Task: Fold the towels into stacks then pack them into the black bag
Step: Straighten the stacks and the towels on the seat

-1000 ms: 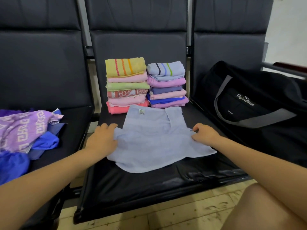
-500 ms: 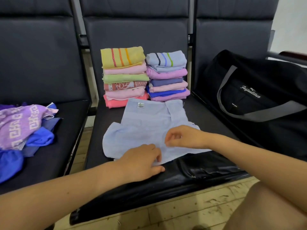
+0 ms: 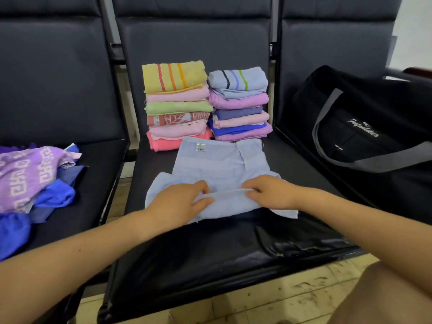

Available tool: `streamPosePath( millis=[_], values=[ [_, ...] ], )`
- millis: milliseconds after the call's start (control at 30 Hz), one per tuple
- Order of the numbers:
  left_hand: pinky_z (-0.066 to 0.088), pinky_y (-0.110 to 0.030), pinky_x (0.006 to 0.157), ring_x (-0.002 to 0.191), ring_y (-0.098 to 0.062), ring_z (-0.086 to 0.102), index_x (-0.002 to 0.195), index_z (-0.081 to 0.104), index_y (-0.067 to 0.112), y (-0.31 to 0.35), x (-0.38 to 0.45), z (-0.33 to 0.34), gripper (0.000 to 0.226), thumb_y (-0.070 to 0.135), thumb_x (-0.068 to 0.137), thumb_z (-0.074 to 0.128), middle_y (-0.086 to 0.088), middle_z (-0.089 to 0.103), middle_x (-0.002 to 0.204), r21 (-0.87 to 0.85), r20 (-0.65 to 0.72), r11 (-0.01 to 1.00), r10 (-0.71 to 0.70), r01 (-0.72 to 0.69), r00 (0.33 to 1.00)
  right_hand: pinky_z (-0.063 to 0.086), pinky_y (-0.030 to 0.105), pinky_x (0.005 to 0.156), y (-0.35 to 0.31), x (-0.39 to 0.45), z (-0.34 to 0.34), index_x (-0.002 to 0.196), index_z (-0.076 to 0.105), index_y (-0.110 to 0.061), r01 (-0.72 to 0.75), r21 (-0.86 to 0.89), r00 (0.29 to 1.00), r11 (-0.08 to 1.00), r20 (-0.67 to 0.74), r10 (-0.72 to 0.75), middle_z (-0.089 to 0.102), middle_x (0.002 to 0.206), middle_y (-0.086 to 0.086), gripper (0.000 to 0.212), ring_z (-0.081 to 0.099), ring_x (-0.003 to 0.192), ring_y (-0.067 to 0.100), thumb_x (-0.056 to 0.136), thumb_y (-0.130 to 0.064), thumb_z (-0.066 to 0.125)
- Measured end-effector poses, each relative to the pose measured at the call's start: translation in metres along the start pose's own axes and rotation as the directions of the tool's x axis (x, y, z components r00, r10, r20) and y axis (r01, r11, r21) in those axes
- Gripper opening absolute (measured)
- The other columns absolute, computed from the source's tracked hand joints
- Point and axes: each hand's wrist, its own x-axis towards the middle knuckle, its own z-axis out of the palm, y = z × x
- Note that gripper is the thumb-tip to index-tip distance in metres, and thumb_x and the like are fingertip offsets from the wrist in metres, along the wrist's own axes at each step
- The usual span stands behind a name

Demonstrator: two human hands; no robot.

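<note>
Nearest the camera, a bare knee (image 3: 385,298) shows at the lower right above a pale tiled floor (image 3: 268,298). Two forearms reach forward over the glossy front edge of the middle seat (image 3: 210,260), one of three dark padded chairs in a row.

On that seat lies a light blue towel (image 3: 217,164), partly spread and rumpled, with a small label (image 3: 200,147) near its far edge. The left hand (image 3: 180,202) rests on the towel's near part, fingers and thumb curled to pinch a raised fold of the cloth. The right hand (image 3: 268,192) pinches the other end of the same fold, fingers closed on the fabric, so the ridge runs between the two hands.

On the left seat (image 3: 93,183) sits a loose heap of unfolded towels (image 3: 30,181): a purple one with a pale key pattern on top, blue ones under and beside it.

Behind the light blue towel, against the backrest, stand two stacks of folded towels. The left stack (image 3: 177,106) is topped by a yellow striped towel; the right stack (image 3: 239,106), just beside it, is topped by a pale blue striped one.

On the right seat rests the black bag (image 3: 364,127), with grey straps and white script lettering on its side.
</note>
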Motion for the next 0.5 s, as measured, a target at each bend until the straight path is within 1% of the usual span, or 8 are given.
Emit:
streamPosePath(
  millis=[67,100,167,233,300,367,433,500],
  values=[
    [0.037,-0.028,0.068,0.077,-0.012,0.052,0.094,0.053,0.028,-0.011,0.007,-0.009,0.026,0.051,0.096,0.041,0.009,0.054,0.078,0.135,-0.011,0.991,0.021,-0.019,1.0,0.047,0.033,0.074,0.006,0.001,-0.009,0.077,0.052,-0.008,-0.017,0.073,1.0,0.997,-0.005,0.017,0.056,0.069,0.001,0.022,0.054,0.066,0.017,0.094,-0.016,0.041],
    [0.037,-0.029,0.066,0.076,-0.012,0.052,0.087,0.054,0.027,-0.017,0.01,-0.013,0.03,0.052,0.095,0.041,0.008,0.055,0.077,0.144,-0.037,0.99,0.013,-0.008,0.999,0.047,0.03,0.072,0.009,0.002,-0.012,0.081,0.055,-0.008,-0.043,0.09,0.999,0.995,-0.023,0.045,0.061,0.072,0.004,0.022,0.059,0.068,0.017,0.095,-0.016,0.04],
    [0.042,-0.033,0.066,0.074,-0.015,0.055,0.079,0.058,0.022,-0.03,0.016,-0.018,0.037,0.053,0.093,0.044,0.005,0.059,0.074,0.104,-0.097,0.994,-0.025,0.035,0.995,0.046,0.031,0.074,0.019,0.007,-0.017,0.087,0.061,-0.008,-0.1,0.072,0.99,0.992,-0.096,0.107,0.065,0.083,0.007,0.024,0.059,0.079,0.021,0.095,-0.016,0.04],
    [0.045,-0.035,0.065,0.07,-0.017,0.056,0.074,0.058,0.021,-0.042,0.02,-0.025,0.037,0.051,0.092,0.049,0.004,0.059,0.07,0.058,-0.156,0.996,-0.057,0.066,0.986,0.042,0.035,0.074,0.029,0.012,-0.022,0.087,0.06,-0.005,-0.165,0.042,0.97,0.985,-0.176,0.17,0.063,0.086,0.007,0.024,0.054,0.081,0.023,0.096,-0.014,0.04],
    [0.04,-0.031,0.058,0.065,-0.016,0.053,0.067,0.055,0.019,-0.049,0.024,-0.032,0.037,0.046,0.093,0.053,0.003,0.056,0.064,0.014,-0.22,0.996,-0.082,0.087,0.972,0.04,0.033,0.07,0.041,0.015,-0.026,0.086,0.06,-0.001,-0.225,0.114,0.941,0.968,-0.231,0.247,0.061,0.083,0.006,0.025,0.053,0.079,0.023,0.096,-0.013,0.04],
    [0.032,-0.028,0.054,0.06,-0.016,0.05,0.065,0.056,0.011,-0.055,0.031,-0.034,0.042,0.042,0.093,0.054,-0.002,0.054,0.061,-0.064,-0.265,0.989,-0.149,0.137,0.953,0.037,0.031,0.063,0.05,0.018,-0.029,0.087,0.06,0.007,-0.26,0.255,0.911,0.931,-0.256,0.325,0.057,0.076,0.008,0.026,0.049,0.072,0.021,0.094,-0.009,0.041],
    [0.031,-0.029,0.053,0.059,-0.018,0.049,0.067,0.057,0.004,-0.061,0.037,-0.029,0.045,0.041,0.094,0.053,-0.008,0.056,0.063,-0.104,-0.274,0.975,-0.218,0.197,0.937,0.033,0.031,0.06,0.055,0.019,-0.029,0.083,0.057,0.012,-0.298,0.371,0.889,0.879,-0.226,0.397,0.051,0.073,0.012,0.025,0.043,0.069,0.02,0.091,-0.005,0.042],
    [0.032,-0.031,0.055,0.062,-0.022,0.051,0.066,0.056,0.004,-0.068,0.046,-0.019,0.045,0.038,0.094,0.053,-0.009,0.056,0.063,-0.102,-0.272,0.968,-0.248,0.228,0.93,0.028,0.031,0.059,0.057,0.022,-0.028,0.069,0.052,0.002,-0.344,0.469,0.884,0.814,-0.129,0.449,0.043,0.069,0.012,0.02,0.036,0.068,0.021,0.087,-0.004,0.045]
  ],
)
